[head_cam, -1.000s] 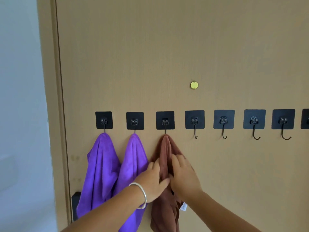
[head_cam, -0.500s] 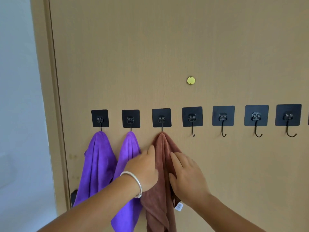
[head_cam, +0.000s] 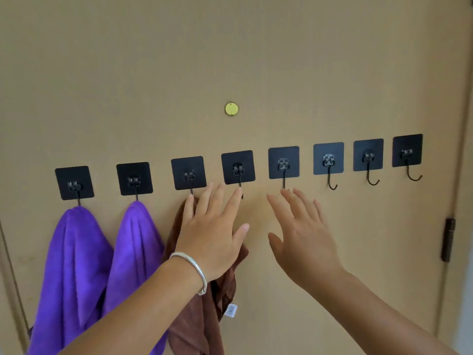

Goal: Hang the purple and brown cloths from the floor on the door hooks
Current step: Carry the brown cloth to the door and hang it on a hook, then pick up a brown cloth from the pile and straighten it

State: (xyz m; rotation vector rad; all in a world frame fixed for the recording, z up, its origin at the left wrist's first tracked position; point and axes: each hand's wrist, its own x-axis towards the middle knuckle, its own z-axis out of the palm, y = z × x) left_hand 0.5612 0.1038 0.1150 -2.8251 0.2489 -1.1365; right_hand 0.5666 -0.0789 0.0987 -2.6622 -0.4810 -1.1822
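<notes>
Two purple cloths hang from the first two black door hooks: one (head_cam: 69, 265) at the far left, the other (head_cam: 133, 257) beside it. A brown cloth (head_cam: 204, 316) with a white tag hangs from the third hook (head_cam: 189, 172). My left hand (head_cam: 212, 231), with a silver bangle on the wrist, is spread in front of the brown cloth's top, fingers straight, holding nothing. My right hand (head_cam: 302, 234) is spread flat before the bare door below the fifth hook (head_cam: 283, 162), apart from the cloth.
The tan door (head_cam: 256, 60) carries a row of several black adhesive hooks; the three at the right (head_cam: 368, 160) are bare. A brass peephole (head_cam: 231, 109) sits above the row. A dark hinge (head_cam: 448, 239) marks the door's right edge.
Both hands have let go of the brown cloth and lifted with fingers spread; the right hand moved right, off the cloth. The view has shifted right and closer to the door.
</notes>
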